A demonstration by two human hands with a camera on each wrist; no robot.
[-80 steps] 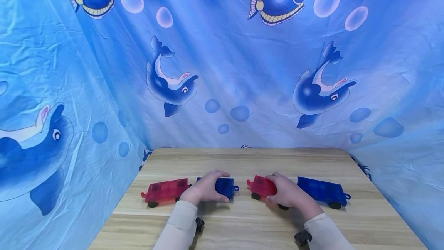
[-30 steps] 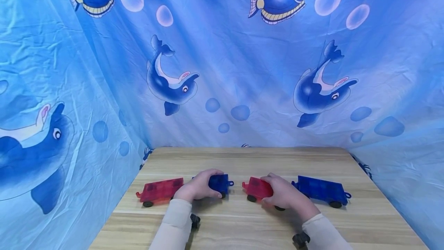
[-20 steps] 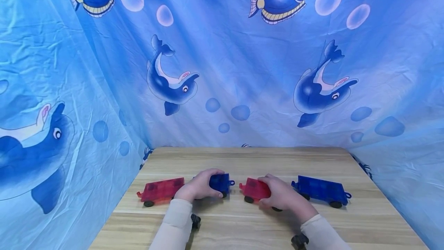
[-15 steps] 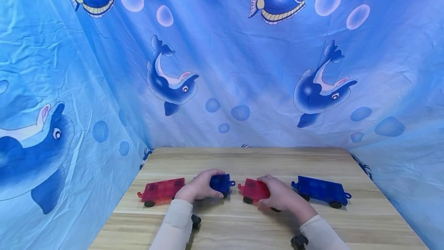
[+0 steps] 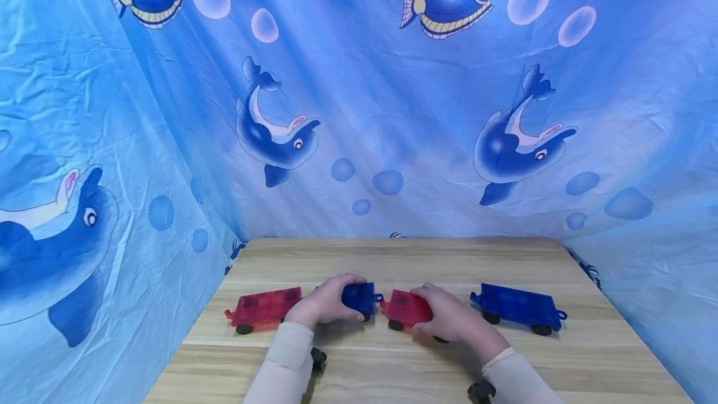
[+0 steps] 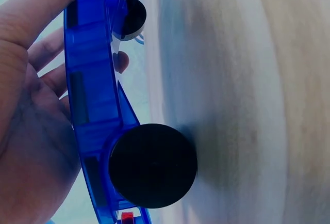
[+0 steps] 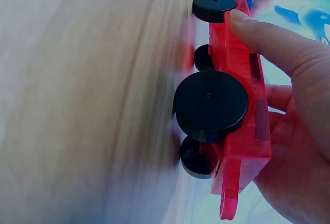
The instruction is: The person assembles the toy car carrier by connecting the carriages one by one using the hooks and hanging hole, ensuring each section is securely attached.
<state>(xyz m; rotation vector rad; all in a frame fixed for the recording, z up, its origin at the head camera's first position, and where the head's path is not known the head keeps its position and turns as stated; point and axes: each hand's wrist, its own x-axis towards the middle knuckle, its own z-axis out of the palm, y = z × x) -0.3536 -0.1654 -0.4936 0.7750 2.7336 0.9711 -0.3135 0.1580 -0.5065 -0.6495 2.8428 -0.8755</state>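
Observation:
My left hand (image 5: 328,301) grips a blue toy train car (image 5: 358,297) by its long sides, thumb along the near side in the left wrist view. My right hand (image 5: 445,313) holds a red toy train car (image 5: 408,308) the same way; its black wheels (image 7: 211,106) are at the table surface. In the head view the red car's hook meets the blue car's end ring; whether they are linked I cannot tell. Behind the left hand stands another red car (image 5: 266,308). A bit of red plastic (image 6: 127,217) shows at the held blue car's rear end.
Another blue car (image 5: 518,306) stands apart on the right, behind my right forearm. The wooden table (image 5: 381,373) carries all the cars. Blue curtains (image 5: 359,111) printed with dolphins and fish enclose its back and sides.
My right hand has moved left with the red car, closing the gap to the blue car. My left hand shifted left, then slightly back right, the left red car moving along with it.

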